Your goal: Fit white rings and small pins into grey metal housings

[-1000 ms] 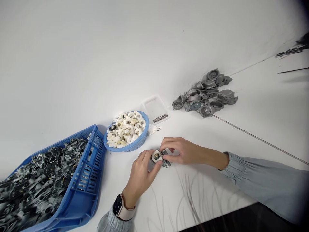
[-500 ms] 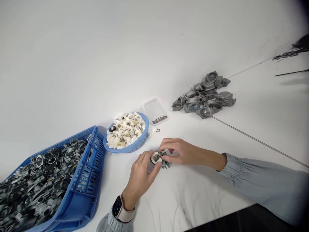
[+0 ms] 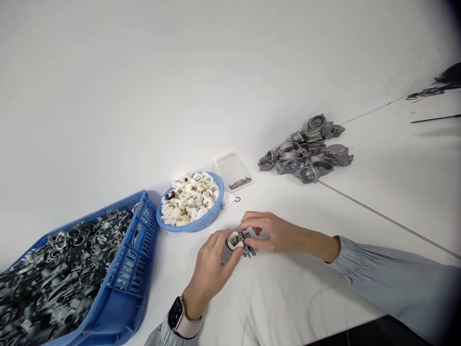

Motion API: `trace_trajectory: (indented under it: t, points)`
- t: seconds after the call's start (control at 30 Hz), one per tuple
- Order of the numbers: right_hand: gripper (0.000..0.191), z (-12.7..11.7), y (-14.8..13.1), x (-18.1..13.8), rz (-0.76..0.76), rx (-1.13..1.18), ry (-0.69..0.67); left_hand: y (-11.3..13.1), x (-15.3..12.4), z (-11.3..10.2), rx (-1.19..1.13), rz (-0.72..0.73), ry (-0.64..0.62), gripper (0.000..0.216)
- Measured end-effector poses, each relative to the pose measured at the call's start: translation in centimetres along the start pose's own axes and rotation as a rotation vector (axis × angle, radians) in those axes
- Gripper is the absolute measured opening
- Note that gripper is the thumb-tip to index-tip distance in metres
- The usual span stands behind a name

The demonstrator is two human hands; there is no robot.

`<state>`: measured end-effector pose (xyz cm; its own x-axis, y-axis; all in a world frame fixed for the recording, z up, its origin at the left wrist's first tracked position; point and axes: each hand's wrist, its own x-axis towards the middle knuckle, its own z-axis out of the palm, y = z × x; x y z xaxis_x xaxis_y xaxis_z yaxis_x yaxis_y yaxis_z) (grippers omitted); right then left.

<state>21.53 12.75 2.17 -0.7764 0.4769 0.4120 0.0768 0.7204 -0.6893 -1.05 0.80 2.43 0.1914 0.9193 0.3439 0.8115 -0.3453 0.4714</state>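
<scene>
Both hands meet low on the white table over one small grey metal part with a white ring piece seated in its top. My left hand, a watch on its wrist, curls round the part from the left, thumb against the white piece. From the right, my right hand pinches the same part with its fingertips. The part rests on or just above the table; which one I cannot tell.
A round blue basket of white ring pieces stands just behind the hands. A large blue crate full of grey metal castings fills the left. A small clear tray with dark pins and a pile of grey castings lie further back.
Both hands have kept hold of the part with only slight finger shifts. The view has tilted a little, so everything sits slightly lower in the picture.
</scene>
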Motion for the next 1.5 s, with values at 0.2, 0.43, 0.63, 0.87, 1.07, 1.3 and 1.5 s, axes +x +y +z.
trace_trajectory:
  t: [0.2,0.43,0.63,0.87,1.07,1.3,1.5]
  points:
    - [0.022,0.0,0.0,0.0,0.010,0.024,0.002,0.1,0.0,0.0,0.005,0.008,0.012,0.027]
    - [0.020,0.3,0.0,0.1,0.013,0.034,-0.001,-0.1,0.0,0.0,0.018,0.009,0.014,0.028]
    - [0.048,0.2,0.1,-0.1,-0.059,0.079,0.059,0.1,0.0,0.2,-0.031,-0.022,0.001,0.029]
    - [0.078,2.1,-0.2,-0.3,0.043,0.234,-0.026,-1.3,-0.3,0.4,-0.107,0.003,0.197,0.041]
    - [0.072,2.5,-0.8,1.5,0.135,0.218,-0.110,-2.6,-0.5,0.6,-0.106,0.035,0.303,0.037]
    - [0.075,-6.6,0.3,2.9,0.151,0.090,0.163,-2.3,-0.5,1.0,-0.047,0.124,0.384,0.037]
    - [0.070,-21.4,4.7,-2.5,0.345,-0.339,0.549,-1.7,-0.3,0.9,0.021,0.230,0.384,0.032]
